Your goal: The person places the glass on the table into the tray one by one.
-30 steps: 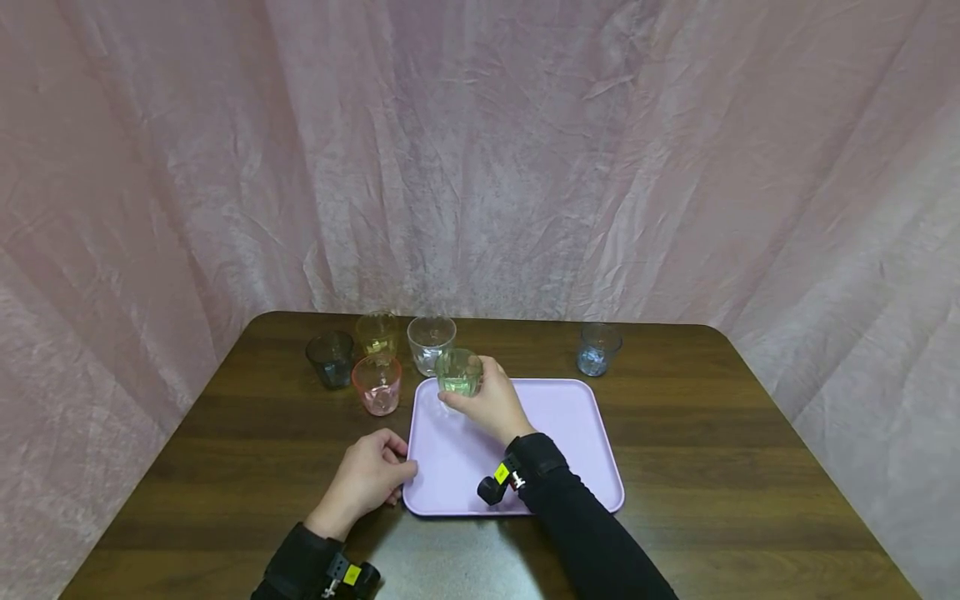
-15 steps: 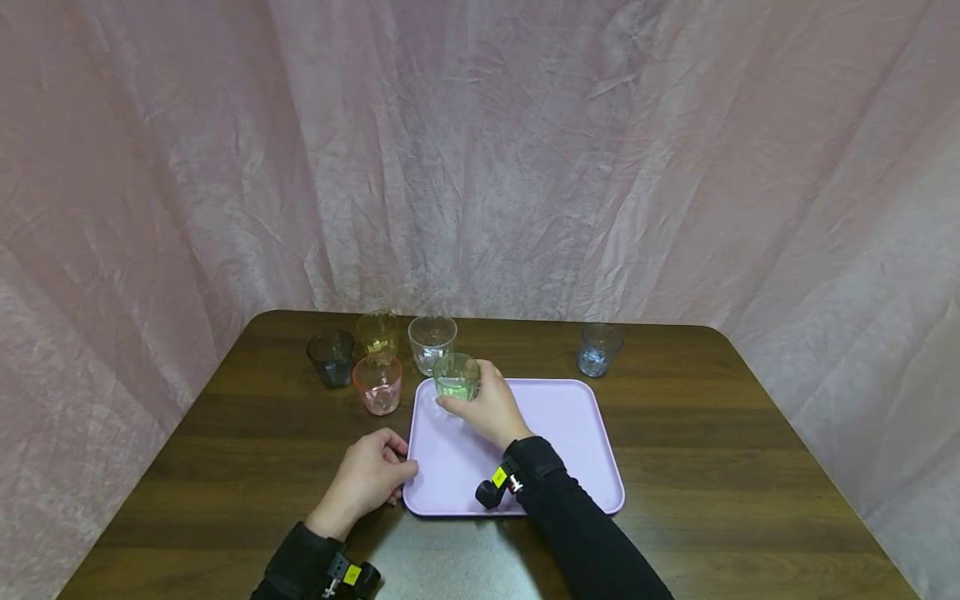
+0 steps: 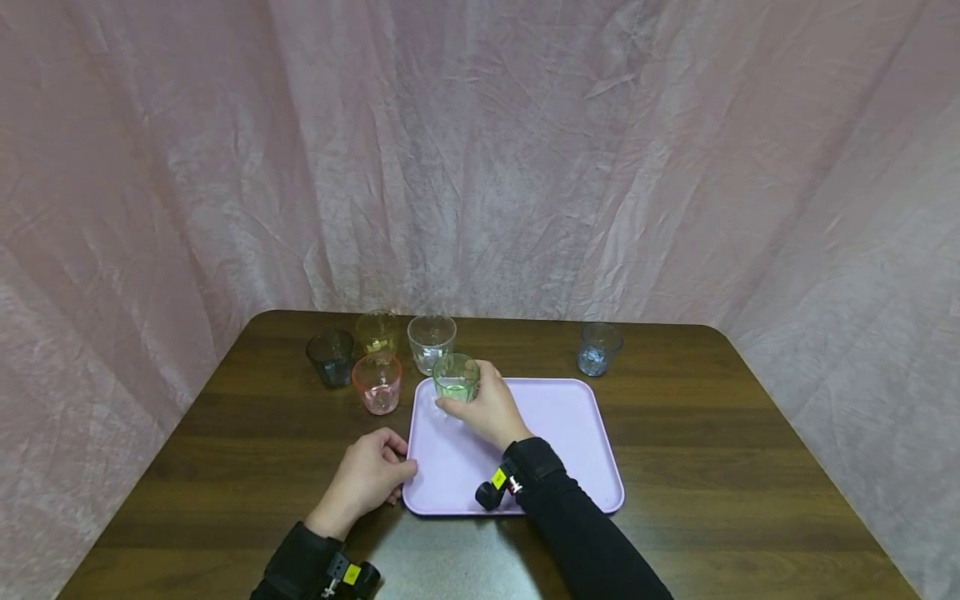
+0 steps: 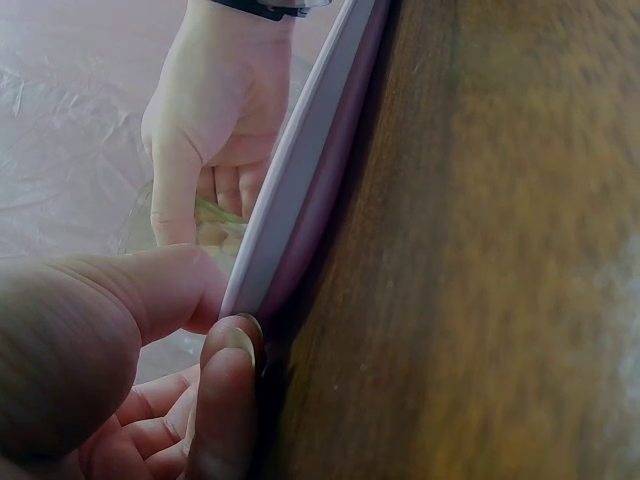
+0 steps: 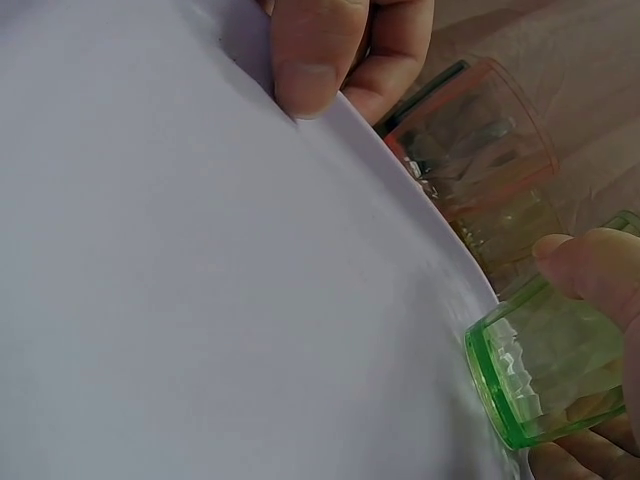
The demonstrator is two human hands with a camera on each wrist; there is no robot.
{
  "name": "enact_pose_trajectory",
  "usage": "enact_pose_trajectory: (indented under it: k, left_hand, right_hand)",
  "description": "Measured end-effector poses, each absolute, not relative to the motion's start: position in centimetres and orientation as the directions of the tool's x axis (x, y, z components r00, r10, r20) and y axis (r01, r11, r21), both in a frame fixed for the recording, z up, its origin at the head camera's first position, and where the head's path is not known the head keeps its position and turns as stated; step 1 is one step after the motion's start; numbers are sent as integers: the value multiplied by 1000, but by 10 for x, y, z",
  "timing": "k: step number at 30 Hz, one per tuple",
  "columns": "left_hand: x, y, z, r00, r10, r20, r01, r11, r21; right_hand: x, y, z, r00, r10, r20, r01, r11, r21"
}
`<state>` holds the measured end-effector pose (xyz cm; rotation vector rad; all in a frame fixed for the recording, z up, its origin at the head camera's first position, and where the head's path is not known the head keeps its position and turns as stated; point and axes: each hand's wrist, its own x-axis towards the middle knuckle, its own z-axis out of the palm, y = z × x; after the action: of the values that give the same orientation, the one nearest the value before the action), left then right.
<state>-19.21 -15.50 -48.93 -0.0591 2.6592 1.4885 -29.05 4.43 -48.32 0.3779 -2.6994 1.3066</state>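
My right hand (image 3: 493,410) holds a clear green cup (image 3: 454,377) upright, thumb on the near side, over the far left corner of a lilac tray (image 3: 562,442). In the right wrist view the green cup's base (image 5: 490,390) is at the tray's surface near its edge; I cannot tell whether it touches. With thumb and finger, my left hand (image 3: 367,473) pinches the tray's left edge, and the left wrist view shows the thumb over the rim (image 4: 262,250). Just left of the tray stands a pink cup (image 3: 378,385). Behind the green cup is a colourless cup (image 3: 431,342).
A dark grey cup (image 3: 330,360) and a yellow cup (image 3: 377,332) stand at the far left of the wooden table (image 3: 697,450). Beyond the tray's far right corner stands a blue cup (image 3: 597,350). A pink curtain (image 3: 480,167) hangs behind the table.
My right hand has lowered the green cup slightly, with a small shift left, and has been nearly still since half a second ago. The left hand and tray have not visibly moved.
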Motion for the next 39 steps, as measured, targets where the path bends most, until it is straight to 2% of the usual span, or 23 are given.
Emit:
enact_pose_trajectory:
  k: [13, 19, 32, 39]
  left_hand:
    - [-191, -153, -488, -994, 4, -112, -93, 528, 844]
    - [-191, -154, -488, -995, 0, -95, -81, 526, 847]
    - [-192, -153, -487, -994, -9, -107, -96, 525, 846]
    - [-192, -152, -487, -994, -5, -108, -94, 531, 842]
  right_hand:
    - [-288, 49, -477, -965, -165, 204, -262, 593, -762]
    - [-286, 55, -466, -969, -167, 179, -242, 539, -806]
    - [-283, 69, -443, -954, -176, 242, -297, 460, -836]
    - [-281, 82, -438, -961, -147, 236, -276, 409, -870]
